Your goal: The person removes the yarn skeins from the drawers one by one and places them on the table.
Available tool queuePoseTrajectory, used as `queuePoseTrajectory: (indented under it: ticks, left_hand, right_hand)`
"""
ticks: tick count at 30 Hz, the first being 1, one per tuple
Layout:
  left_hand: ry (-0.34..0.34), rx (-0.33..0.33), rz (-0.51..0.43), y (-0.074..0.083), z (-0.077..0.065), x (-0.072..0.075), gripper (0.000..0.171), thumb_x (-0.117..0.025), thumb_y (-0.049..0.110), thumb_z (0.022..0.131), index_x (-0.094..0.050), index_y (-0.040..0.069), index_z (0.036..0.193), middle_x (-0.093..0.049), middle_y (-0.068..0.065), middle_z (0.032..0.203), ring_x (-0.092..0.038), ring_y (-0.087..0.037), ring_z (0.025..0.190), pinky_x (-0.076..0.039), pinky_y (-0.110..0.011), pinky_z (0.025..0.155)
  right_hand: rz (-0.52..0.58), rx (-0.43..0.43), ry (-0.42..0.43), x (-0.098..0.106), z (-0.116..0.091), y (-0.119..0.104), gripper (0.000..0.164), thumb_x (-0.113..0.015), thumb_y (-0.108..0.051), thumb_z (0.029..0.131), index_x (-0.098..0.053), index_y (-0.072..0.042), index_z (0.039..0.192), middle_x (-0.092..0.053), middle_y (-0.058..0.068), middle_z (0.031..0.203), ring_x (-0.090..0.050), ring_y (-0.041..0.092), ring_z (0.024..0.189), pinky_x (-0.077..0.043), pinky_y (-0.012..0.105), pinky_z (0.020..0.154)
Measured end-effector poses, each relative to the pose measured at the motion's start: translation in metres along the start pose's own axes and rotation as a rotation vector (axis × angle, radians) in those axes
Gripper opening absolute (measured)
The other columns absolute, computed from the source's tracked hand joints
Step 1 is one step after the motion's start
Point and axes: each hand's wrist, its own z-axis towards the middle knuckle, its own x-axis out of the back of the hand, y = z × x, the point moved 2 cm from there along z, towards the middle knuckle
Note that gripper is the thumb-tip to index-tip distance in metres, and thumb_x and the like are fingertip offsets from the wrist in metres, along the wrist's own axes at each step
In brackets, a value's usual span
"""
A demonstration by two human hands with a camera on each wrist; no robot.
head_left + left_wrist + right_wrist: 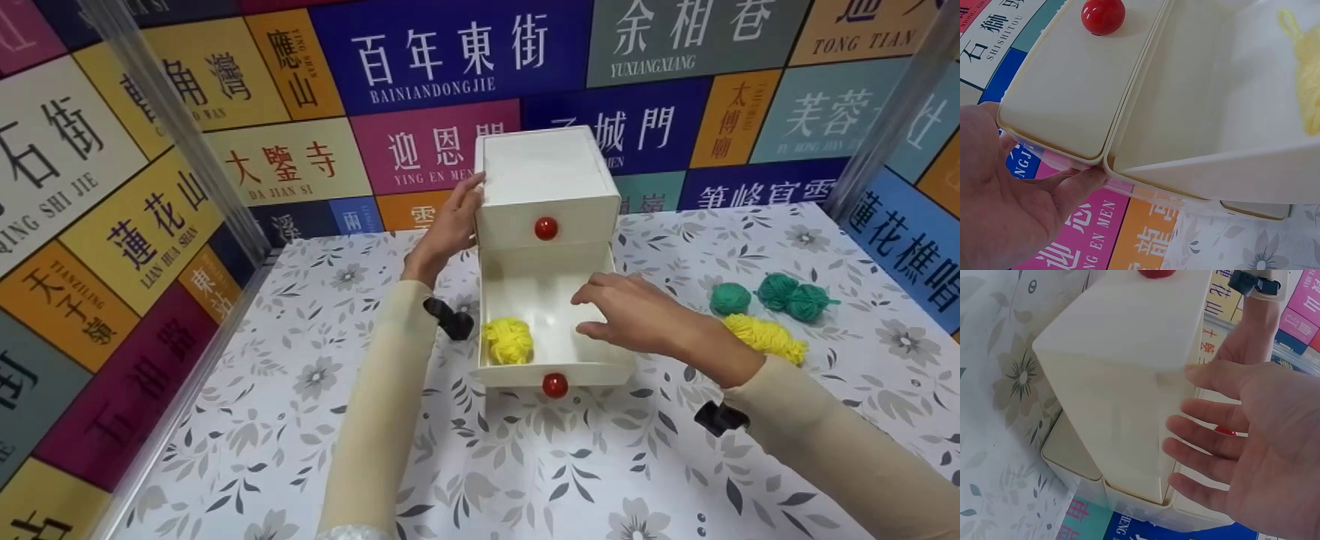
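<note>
A white cabinet (551,165) with red-knobbed drawers stands on the table. Its upper drawer front (1072,79) is flush, while the drawer (555,300) below is pulled out. Inside that drawer, at its front left corner, lies a yellow yarn ball (508,341). My left hand (450,225) rests against the cabinet's left side with fingers extended. Over the right part of the pulled-out drawer is my right hand (637,311), holding nothing, its fingers spread and slightly bent. The right wrist view shows the right hand (1264,444) beside the drawer's outer wall (1123,410).
Right of the cabinet lie a green yarn ball (730,299), a dark green yarn bundle (796,297) and a yellow yarn skein (766,337). A flower-patterned cloth (300,420) covers the table. Panels with street names (450,52) stand behind it.
</note>
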Motion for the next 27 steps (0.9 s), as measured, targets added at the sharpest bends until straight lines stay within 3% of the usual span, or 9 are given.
queuePoseTrajectory:
  ticks: [6, 16, 27]
  left_hand:
    - [0.003, -0.009, -0.002, 0.000, 0.001, -0.001, 0.047, -0.031, 0.031, 0.111, -0.030, 0.024, 0.157, -0.031, -0.017, 0.162, -0.043, -0.040, 0.142, -0.039, -0.060, 0.116]
    - [0.002, -0.011, -0.006, 0.001, 0.000, 0.000, 0.047, -0.030, 0.030, 0.111, -0.030, 0.024, 0.158, -0.029, -0.014, 0.163, -0.041, -0.041, 0.144, -0.039, -0.061, 0.116]
    - [0.012, -0.002, 0.004, 0.000, 0.000, -0.001, 0.047, -0.031, 0.030, 0.111, -0.030, 0.024, 0.158, -0.030, -0.015, 0.162, -0.044, -0.040, 0.141, -0.040, -0.060, 0.115]
  right_hand:
    - [0.079, -0.022, -0.060, -0.003, 0.006, -0.011, 0.041, -0.073, -0.025, 0.092, -0.066, -0.002, 0.126, -0.066, 0.015, 0.124, -0.063, 0.033, 0.115, -0.054, 0.050, 0.099]
    - [-0.001, 0.005, -0.125, -0.012, 0.018, -0.033, 0.050, -0.076, -0.028, 0.090, -0.061, -0.002, 0.131, -0.064, 0.015, 0.120, -0.064, 0.029, 0.107, -0.057, 0.045, 0.093]
    - [0.045, 0.019, -0.161, -0.029, 0.034, -0.044, 0.060, -0.076, -0.030, 0.089, -0.055, -0.001, 0.137, -0.062, 0.015, 0.123, -0.064, 0.027, 0.099, -0.057, 0.046, 0.089]
